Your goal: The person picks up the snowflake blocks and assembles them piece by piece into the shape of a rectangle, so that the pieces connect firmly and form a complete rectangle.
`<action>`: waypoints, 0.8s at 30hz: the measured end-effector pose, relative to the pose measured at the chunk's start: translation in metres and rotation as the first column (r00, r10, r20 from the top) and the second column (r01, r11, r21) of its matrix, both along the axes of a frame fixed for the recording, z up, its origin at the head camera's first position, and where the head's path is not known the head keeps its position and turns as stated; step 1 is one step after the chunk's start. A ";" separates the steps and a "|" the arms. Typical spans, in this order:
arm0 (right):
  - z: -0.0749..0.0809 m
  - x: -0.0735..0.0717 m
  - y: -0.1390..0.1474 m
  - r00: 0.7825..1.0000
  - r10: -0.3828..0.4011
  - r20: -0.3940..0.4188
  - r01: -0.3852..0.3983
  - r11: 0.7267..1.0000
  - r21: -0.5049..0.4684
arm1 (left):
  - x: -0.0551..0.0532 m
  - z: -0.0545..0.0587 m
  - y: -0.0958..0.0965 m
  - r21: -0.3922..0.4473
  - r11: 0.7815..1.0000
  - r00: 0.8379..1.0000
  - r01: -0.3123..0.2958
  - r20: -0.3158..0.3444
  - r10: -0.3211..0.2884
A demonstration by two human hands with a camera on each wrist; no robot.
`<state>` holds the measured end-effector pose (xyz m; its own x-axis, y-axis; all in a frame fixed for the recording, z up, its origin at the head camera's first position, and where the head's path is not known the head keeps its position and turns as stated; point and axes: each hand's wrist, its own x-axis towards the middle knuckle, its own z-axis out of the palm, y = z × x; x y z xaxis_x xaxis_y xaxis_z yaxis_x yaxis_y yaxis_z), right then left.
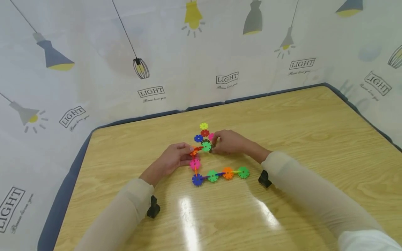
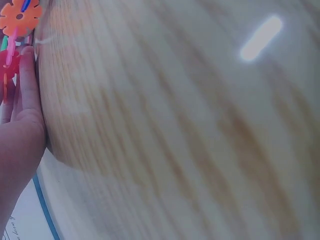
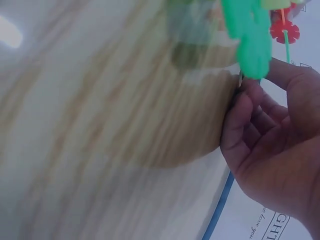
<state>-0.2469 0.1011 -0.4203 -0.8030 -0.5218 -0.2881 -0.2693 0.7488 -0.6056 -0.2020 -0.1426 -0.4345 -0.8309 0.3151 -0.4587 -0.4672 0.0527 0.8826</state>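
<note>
As the head view shows, a linked assembly of notched plastic discs (image 1: 195,166) lies on the wood-patterned table (image 1: 282,122), with both hands at its far part. The left hand (image 1: 174,158) pinches it at an orange disc (image 1: 194,151). The right hand (image 1: 230,142) has its fingers drawn together beside a green disc (image 1: 206,146); they appear to pinch a piece there, though which one cannot be told. A yellow disc (image 1: 203,126) marks the far end. The near row, from a blue disc (image 1: 197,180) at the corner, is touched by neither hand.

The left wrist view catches the fingers at the frame edge, close around a red disc (image 2: 11,65); their full grip is cut off.

The right wrist view shows curled, narrowly set fingers, their tips partly behind a blurred green piece (image 3: 252,45).

Risk, in this inspector's judgement: uneven pressure from the right hand could twist a notch joint apart, and a slack left grip would let the corner swing and drag the near row. The slots being out of sight, misalignment could go unnoticed.
</note>
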 end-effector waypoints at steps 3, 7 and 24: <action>0.001 -0.001 -0.001 1.000 0.005 0.010 -0.005 1.000 0.011 | 0.000 -0.002 -0.001 0.013 1.000 1.000 0.004 -0.006 -0.004; 0.004 -0.001 0.003 0.997 0.000 0.077 0.003 0.999 -0.032 | 0.001 -0.002 -0.001 0.026 1.000 1.000 0.013 -0.014 -0.012; 0.008 0.009 0.016 0.998 0.041 0.037 -0.033 0.980 -0.197 | 0.000 -0.001 0.001 0.000 1.000 1.000 0.001 0.017 -0.001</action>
<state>-0.2381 0.1168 -0.4128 -0.7716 -0.6008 -0.2089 -0.2672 0.6042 -0.7507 -0.2022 -0.1421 -0.4353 -0.8230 0.3159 -0.4722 -0.4817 0.0527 0.8748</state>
